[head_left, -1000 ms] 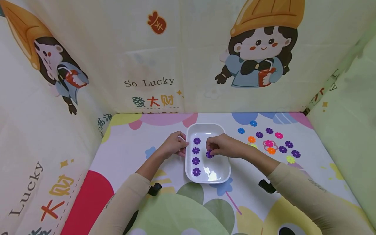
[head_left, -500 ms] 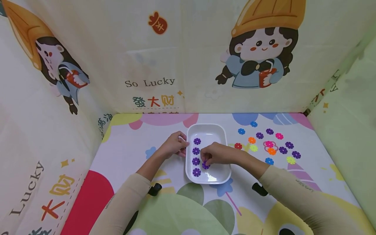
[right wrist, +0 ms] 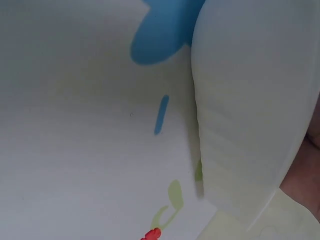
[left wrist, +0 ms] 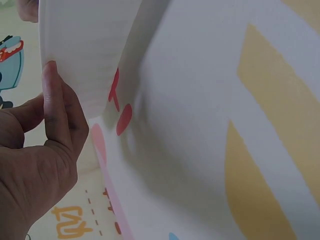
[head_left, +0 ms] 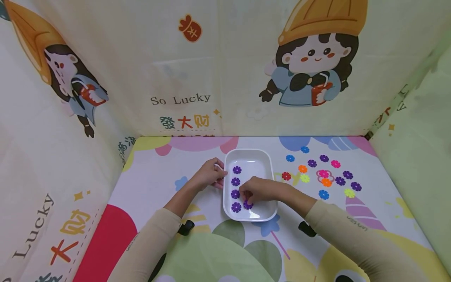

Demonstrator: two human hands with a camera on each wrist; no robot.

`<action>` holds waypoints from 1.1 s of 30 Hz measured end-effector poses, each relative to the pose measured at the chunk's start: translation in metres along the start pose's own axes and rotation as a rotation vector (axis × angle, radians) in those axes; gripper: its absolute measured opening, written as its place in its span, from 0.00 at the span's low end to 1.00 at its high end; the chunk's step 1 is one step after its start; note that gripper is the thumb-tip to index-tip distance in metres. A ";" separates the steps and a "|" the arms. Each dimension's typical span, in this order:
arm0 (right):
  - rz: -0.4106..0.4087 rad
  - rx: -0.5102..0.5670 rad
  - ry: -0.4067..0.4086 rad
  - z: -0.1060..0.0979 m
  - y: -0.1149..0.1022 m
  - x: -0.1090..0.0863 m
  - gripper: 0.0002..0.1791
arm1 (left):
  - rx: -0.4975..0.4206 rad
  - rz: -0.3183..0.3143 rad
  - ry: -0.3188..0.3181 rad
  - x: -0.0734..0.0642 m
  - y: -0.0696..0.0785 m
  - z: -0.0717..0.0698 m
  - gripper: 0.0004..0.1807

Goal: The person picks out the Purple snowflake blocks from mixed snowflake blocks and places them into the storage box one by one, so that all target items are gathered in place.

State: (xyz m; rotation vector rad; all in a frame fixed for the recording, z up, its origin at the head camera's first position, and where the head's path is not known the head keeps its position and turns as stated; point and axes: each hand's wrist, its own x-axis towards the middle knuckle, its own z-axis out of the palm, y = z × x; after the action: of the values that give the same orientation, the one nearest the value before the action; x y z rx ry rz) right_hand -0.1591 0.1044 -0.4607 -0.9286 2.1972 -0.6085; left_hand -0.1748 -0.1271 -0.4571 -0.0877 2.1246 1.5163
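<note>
A white rectangular tray (head_left: 262, 160) stands on the table. Inside, along its left side, several purple snowflake discs (head_left: 235, 181) lie in a column. My right hand (head_left: 262, 188) reaches over the tray's right rim. Its fingers pinch another purple snowflake disc (head_left: 248, 205) beside the column's nearest disc, and they partly cover it. At the left rim, my left hand (head_left: 210, 173) holds the tray by its edge. In the left wrist view, the left fingers (left wrist: 55, 100) lie against the tray's outer wall (left wrist: 90, 55). The right wrist view shows mostly tray wall (right wrist: 255, 100).
Right of the tray, loose discs lie scattered: a red disc (head_left: 286, 176), a blue disc (head_left: 323, 194), a yellow disc (head_left: 349, 192), an orange disc (head_left: 302, 169) and several purple discs (head_left: 340, 181). Printed cloth walls (head_left: 239, 78) border the table's back and sides.
My right hand has moved toward me inside the tray, carrying the pinched purple disc from mid-tray to beside the column's nearest disc. The left hand keeps its place on the rim.
</note>
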 end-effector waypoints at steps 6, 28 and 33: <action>-0.007 -0.012 0.009 0.005 -0.001 0.000 0.06 | 0.004 0.004 -0.001 0.000 0.000 0.000 0.13; 0.023 -0.052 0.018 0.011 -0.003 0.000 0.07 | 0.003 0.011 0.001 -0.002 0.001 0.001 0.13; 0.017 -0.047 0.030 0.013 -0.002 0.002 0.08 | -0.007 0.011 -0.001 -0.001 0.001 0.001 0.13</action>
State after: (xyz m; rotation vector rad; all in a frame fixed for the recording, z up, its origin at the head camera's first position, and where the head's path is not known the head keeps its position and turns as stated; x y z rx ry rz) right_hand -0.1493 0.0998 -0.4686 -0.9297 2.2523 -0.5677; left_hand -0.1736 -0.1257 -0.4556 -0.0772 2.1226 1.5294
